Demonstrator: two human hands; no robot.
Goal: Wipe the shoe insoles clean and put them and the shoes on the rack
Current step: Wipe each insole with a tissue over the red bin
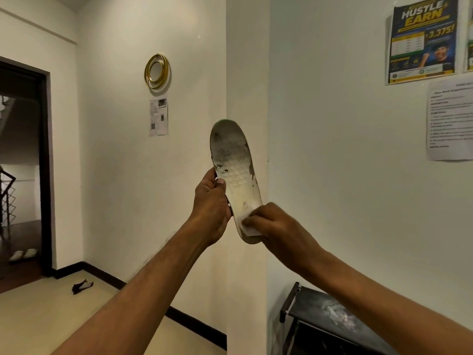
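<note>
Gripping the long edge of a worn, grey-stained white foam insole [234,172], the left hand [210,208] has its thumb across the face and fingers curled behind, holding it raised at chest height with the toe end up, before a cream wall corner [247,73]. Right hand [276,226] pinches a small white wipe [249,230] flat against the heel end. Low at right sits a dusty black metal shoe rack [330,313], well below the insole.

Dim, warm indoor light; wide-angle bending at the edges, soft focus, dark doorway [23,160] left.
</note>
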